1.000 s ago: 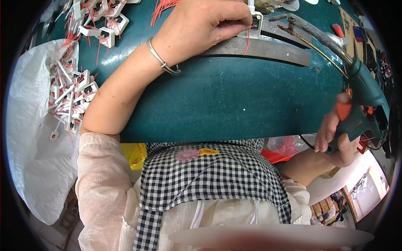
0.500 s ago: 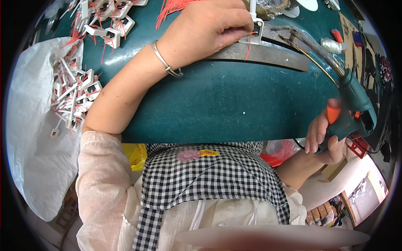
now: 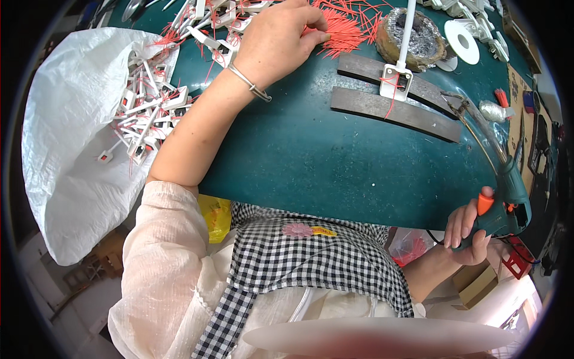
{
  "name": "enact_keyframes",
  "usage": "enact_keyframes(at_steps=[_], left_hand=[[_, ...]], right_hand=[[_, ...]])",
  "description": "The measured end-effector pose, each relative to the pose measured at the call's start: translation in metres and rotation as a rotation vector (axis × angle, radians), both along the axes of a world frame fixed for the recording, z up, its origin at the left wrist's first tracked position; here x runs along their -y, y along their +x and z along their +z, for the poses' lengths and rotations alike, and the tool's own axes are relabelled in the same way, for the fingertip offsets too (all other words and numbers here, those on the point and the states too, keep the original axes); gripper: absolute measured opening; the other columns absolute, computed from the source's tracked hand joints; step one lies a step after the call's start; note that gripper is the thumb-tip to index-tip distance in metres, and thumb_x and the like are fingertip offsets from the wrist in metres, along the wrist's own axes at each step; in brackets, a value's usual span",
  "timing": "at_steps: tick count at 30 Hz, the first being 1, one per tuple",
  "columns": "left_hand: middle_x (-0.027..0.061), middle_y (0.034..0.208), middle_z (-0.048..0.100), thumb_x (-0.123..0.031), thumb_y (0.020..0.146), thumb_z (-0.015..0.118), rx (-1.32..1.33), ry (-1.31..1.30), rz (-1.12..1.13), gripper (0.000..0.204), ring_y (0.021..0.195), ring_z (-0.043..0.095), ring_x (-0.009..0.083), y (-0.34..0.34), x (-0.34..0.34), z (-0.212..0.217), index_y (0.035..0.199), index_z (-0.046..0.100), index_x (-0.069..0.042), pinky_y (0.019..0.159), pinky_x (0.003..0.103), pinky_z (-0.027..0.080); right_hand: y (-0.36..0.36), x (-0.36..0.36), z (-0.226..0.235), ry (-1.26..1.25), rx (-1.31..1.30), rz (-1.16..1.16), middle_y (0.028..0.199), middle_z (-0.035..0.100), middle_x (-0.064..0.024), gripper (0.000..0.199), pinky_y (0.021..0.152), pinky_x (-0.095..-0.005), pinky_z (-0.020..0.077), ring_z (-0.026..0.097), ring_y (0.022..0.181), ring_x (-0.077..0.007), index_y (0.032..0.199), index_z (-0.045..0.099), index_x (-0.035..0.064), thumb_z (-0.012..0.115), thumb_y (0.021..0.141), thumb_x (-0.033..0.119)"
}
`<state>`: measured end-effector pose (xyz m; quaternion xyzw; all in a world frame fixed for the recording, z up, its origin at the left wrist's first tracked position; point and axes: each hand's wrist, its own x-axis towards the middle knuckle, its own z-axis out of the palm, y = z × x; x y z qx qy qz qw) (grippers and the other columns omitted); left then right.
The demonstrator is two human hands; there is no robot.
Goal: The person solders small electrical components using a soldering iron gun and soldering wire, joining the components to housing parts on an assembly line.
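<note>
My left hand (image 3: 281, 42) is at the near left edge of a pile of short red wires (image 3: 344, 36). Its thumb and index finger are drawn close together, and whatever is between them is too small to tell. In my right hand (image 3: 463, 233) is a teal soldering gun (image 3: 513, 185) with an orange trigger (image 3: 485, 204), its metal barrel pointing up and left. The gun's tip is near the right ends of two dark metal bars (image 3: 394, 115). Across these bars rests a white plastic housing (image 3: 394, 84) with a long white stem, and a red wire hangs from its front.
A foil-lined bowl (image 3: 412, 39) stands behind the bars, beside a white disc (image 3: 461, 42). White housings (image 3: 478, 21) line the far right. On the left, wired housings (image 3: 143, 119) lie on a white plastic sheet (image 3: 66, 137). A clear-wrapped bundle (image 3: 495, 112) is at right.
My left hand has let go of the white housing and moved left to the red wires. The housing stays on the bars. My right hand keeps hold of the soldering gun. The view has shifted.
</note>
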<state>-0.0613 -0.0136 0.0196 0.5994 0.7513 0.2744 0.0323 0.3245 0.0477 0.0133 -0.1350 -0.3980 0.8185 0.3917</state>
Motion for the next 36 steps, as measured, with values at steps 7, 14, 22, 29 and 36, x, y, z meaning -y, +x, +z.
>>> enact_keyframes(at_steps=[7, 14, 22, 29, 36], left_hand=[[0.0116, 0.082, 0.058, -0.012, 0.073, 0.07, 0.009, 0.062, -0.153, 0.011, 0.083, 0.057, 0.0314, 0.004, -0.017, -0.011, 0.075, 0.062, -0.005, 0.072, 0.04, 0.047], [0.0155, 0.087, 0.057, -0.011, 0.077, 0.064, -0.134, -0.044, -0.222, 0.013, 0.087, 0.055, 0.035, 0.007, -0.026, -0.005, 0.079, 0.055, -0.001, 0.075, 0.042, 0.045], [0.0092, 0.072, 0.059, -0.009, 0.073, 0.069, -0.113, 0.15, -0.229, 0.009, 0.072, 0.056, 0.0296, 0.022, -0.018, 0.004, 0.077, 0.062, -0.005, 0.063, 0.037, 0.045], [0.0075, 0.078, 0.058, -0.008, 0.073, 0.068, -0.04, 0.373, -0.41, 0.011, 0.074, 0.058, 0.0277, 0.066, -0.013, -0.01, 0.081, 0.061, -0.006, 0.066, 0.037, 0.049], [0.0059, 0.078, 0.058, -0.01, 0.073, 0.068, -0.037, 0.373, -0.398, 0.012, 0.072, 0.059, 0.0257, 0.068, -0.02, -0.022, 0.082, 0.06, -0.007, 0.062, 0.036, 0.049]], right_hand=[[-0.004, 0.005, 0.001, -0.012, -0.011, -0.011, 0.068, 0.049, -0.009, 0.07, 0.039, -0.0243, 0.0486, 0.05, 0.044, -0.014, 0.133, 0.022, -0.0143, 0.064, 0.085, 0.015], [0.0, 0.009, 0.001, 0.0, 0.014, -0.038, 0.067, 0.048, -0.0079, 0.07, 0.037, -0.0227, 0.0488, 0.05, 0.041, -0.013, 0.134, 0.022, -0.0145, 0.063, 0.084, 0.014], [-0.011, 0.01, 0.009, -0.008, 0.09, -0.033, 0.066, 0.048, -0.009, 0.073, 0.038, -0.0229, 0.0482, 0.051, 0.043, -0.0143, 0.131, 0.024, -0.0174, 0.065, 0.081, 0.014], [-0.019, 0.017, 0.011, -0.058, 0.223, -0.059, 0.063, 0.05, -0.0097, 0.07, 0.039, -0.0263, 0.0474, 0.052, 0.043, -0.0155, 0.125, 0.031, -0.0186, 0.069, 0.076, 0.015], [-0.022, 0.017, 0.017, -0.046, 0.291, -0.087, 0.063, 0.05, -0.0106, 0.067, 0.038, -0.0258, 0.0459, 0.051, 0.042, -0.0156, 0.122, 0.033, -0.0187, 0.069, 0.076, 0.015]])
